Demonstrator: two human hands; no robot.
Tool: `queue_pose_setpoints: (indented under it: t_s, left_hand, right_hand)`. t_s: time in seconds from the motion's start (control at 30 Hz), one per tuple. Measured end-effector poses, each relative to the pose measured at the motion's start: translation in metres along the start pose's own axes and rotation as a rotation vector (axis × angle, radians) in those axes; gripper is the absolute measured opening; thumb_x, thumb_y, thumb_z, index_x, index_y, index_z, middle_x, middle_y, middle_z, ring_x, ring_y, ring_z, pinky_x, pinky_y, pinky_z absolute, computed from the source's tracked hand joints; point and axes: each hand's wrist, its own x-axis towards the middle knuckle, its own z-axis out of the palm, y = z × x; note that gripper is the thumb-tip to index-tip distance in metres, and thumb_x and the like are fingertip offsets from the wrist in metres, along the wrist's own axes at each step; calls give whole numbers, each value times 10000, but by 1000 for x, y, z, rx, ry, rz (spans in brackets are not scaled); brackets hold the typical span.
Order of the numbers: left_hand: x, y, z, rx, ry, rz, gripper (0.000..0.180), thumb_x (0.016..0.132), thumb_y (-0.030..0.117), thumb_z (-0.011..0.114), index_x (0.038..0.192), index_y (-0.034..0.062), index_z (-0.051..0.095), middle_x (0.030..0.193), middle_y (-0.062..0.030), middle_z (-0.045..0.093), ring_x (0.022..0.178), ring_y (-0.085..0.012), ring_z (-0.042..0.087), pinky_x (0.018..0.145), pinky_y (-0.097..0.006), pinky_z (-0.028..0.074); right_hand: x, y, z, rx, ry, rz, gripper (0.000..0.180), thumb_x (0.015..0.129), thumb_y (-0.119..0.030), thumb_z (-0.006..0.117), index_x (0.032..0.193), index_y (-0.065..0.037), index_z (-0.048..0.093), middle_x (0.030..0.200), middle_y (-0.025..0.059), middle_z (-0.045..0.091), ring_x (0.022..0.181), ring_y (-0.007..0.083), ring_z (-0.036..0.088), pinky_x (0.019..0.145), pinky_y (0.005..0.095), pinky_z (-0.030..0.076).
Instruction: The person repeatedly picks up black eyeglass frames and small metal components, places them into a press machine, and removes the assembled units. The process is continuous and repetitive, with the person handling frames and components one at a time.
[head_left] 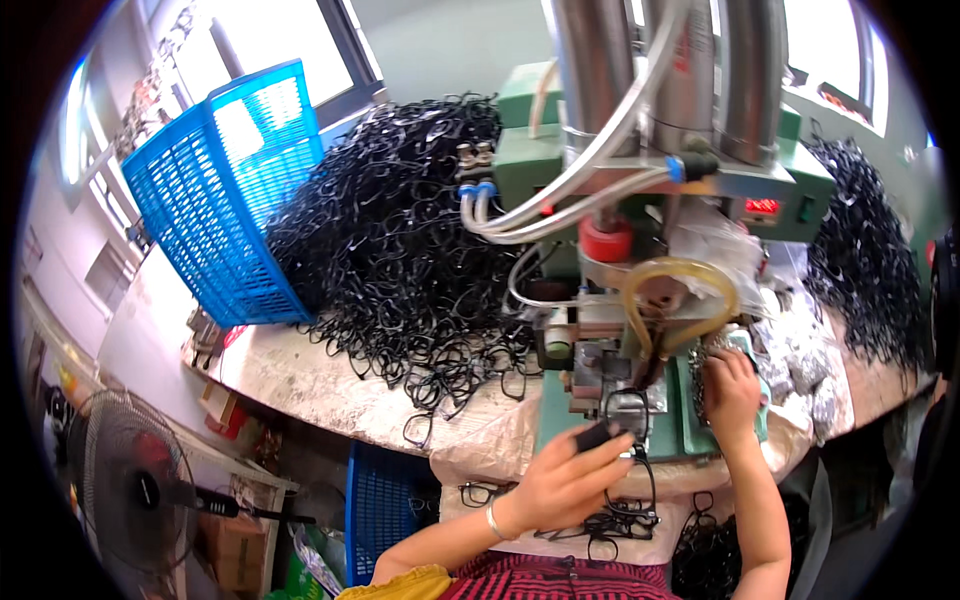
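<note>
Left hand (568, 482) holds black glasses frame (641, 453); long axis points machine-ward.

The person wore a striped garment (540, 584) of dark pinkish red and black, its bands narrow. Just left of that garment lay a mustard-yellow sleeve (405, 584), while above the garment, a slim, pale bangle (492, 521) circled the wrist of the left hand (565, 482), forearm bare.
</note>
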Motion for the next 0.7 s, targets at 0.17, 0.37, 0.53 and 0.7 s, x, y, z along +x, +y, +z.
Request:
queue_pose_setpoints:
  t_s: [0.17,0.37,0.53,0.7]
  left_hand:
    - [-44,12,-83,672,558,-199,129,899,16,572,1010,15,638,1068,-142,675,968,-297,639,922,-400,497]
    - [-6,-45,-154,756,509,-389,147,876,-81,603,996,0,627,1070,-142,667,1006,-297,619,944,-372,461]
    - [-72,-132,-137,706,-181,-683,314,679,-43,707,961,94,717,1356,-179,567,1189,-374,518,1013,-438,441]
    - [-129,-179,-90,535,166,-851,164,807,-18,674,917,67,762,1302,-144,643,1057,-313,612,909,-377,487]
  right_hand:
    - [-17,-6,-17,327,115,473,82,829,-9,684,911,1,690,837,106,688,774,226,648,733,324,510]
    - [4,-36,-21,658,8,601,123,853,4,670,968,7,715,850,57,715,757,119,648,712,258,506]
    - [12,-44,-12,869,-101,770,147,881,-40,687,1014,7,726,848,61,729,740,102,641,698,243,499]
    - [-28,-33,-40,633,107,787,131,873,-16,674,994,14,716,867,84,719,776,138,654,727,260,499]
